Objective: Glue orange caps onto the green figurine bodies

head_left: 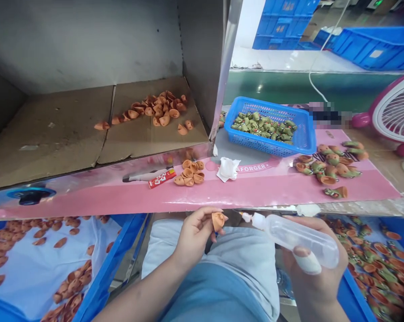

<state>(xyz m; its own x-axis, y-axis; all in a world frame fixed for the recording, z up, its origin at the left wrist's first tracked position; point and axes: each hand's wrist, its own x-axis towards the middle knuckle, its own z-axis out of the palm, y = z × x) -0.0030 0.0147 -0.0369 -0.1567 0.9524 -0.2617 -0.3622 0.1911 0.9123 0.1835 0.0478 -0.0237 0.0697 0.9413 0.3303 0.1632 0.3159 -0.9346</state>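
My left hand [194, 235] is closed round a small orange hollow shell [218, 221], pinched between thumb and fingers above my lap. In my right hand [317, 273] lies a clear squeeze bottle [299, 237], tilted so its narrow nozzle [247, 217] points left toward the shell. A short gap separates the nozzle tip from the shell. The thumb on the bottle wears a white cover [308, 263]. Several similar orange shells [189, 173] are clustered on the pink mat [138, 201], beside a red packet [161, 178] and a crumpled white tissue [228, 169].
Loose orange shells [164, 107] lie in the cardboard-floored booth. A blue basket [270, 147] holds green pieces; joined green-orange pieces [332, 163] lie right of it. Blue crates flank my lap, the left [101, 277] with shells, the right [351, 290] with joined pieces. A pink fan [398, 112] stands right.
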